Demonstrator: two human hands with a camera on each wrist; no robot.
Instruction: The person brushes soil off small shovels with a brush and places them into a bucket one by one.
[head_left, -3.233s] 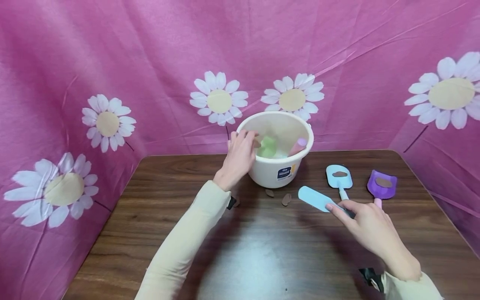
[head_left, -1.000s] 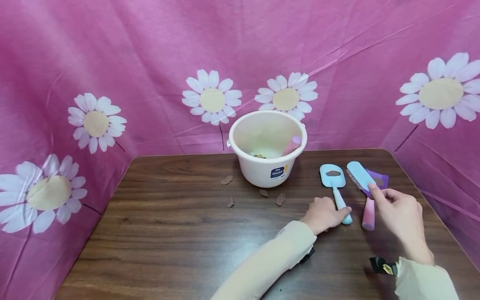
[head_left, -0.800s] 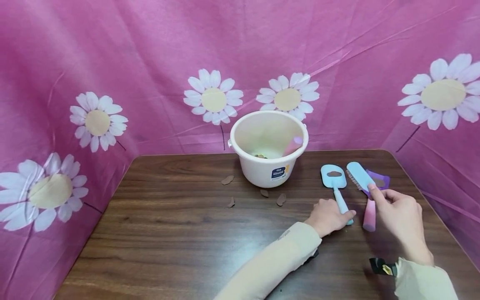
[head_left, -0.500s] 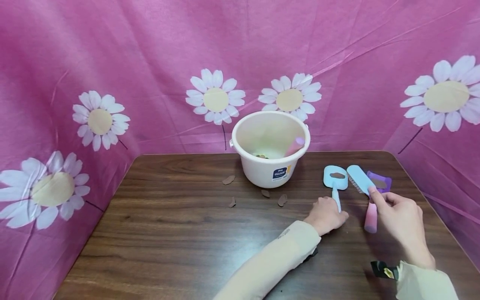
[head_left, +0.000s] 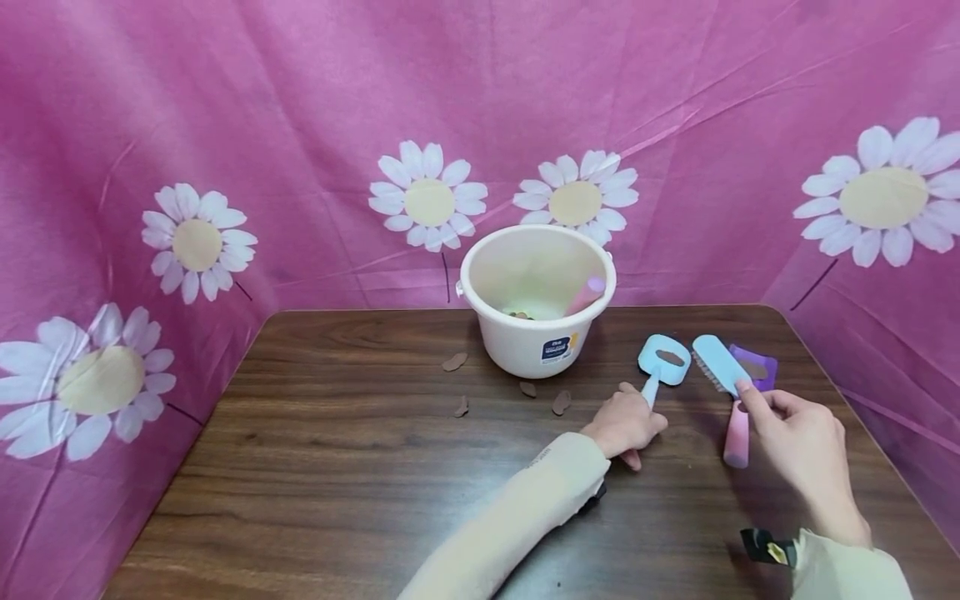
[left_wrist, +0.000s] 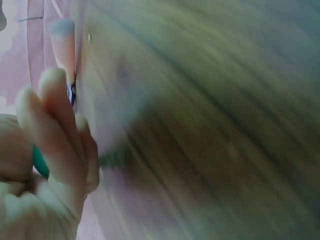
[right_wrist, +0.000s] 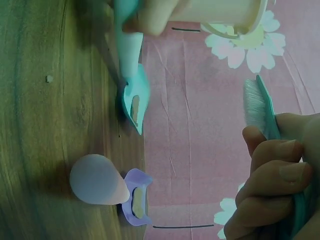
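Observation:
My left hand (head_left: 621, 421) grips the light blue toy shovel (head_left: 660, 360) by its handle, its blade tilted, right of the bucket. A brown patch shows on the blade; whether it is a loose piece or an opening I cannot tell. In the right wrist view, the shovel (right_wrist: 136, 97) slants above the table. My right hand (head_left: 802, 442) holds a light blue brush (head_left: 718, 364) with pale bristles facing left. Beneath and beside the brush lies a purple shovel (head_left: 757, 367) with a pink handle (head_left: 737, 437). My left fingers (left_wrist: 55, 130) show curled in the left wrist view.
A white bucket (head_left: 517, 342) stands at the table's back, holding a pink-handled item (head_left: 587, 293) and small bits. Several brown flat pieces, one a brown piece (head_left: 562, 402), lie in front of it. The pink flowered cloth (head_left: 322, 125) encloses the wooden table (head_left: 315, 467).
My left hand went from the bucket to the light blue shovel, took its handle, and has drawn it left, tilting the blade. The brush moved right over the purple shovel, then stayed nearly still.

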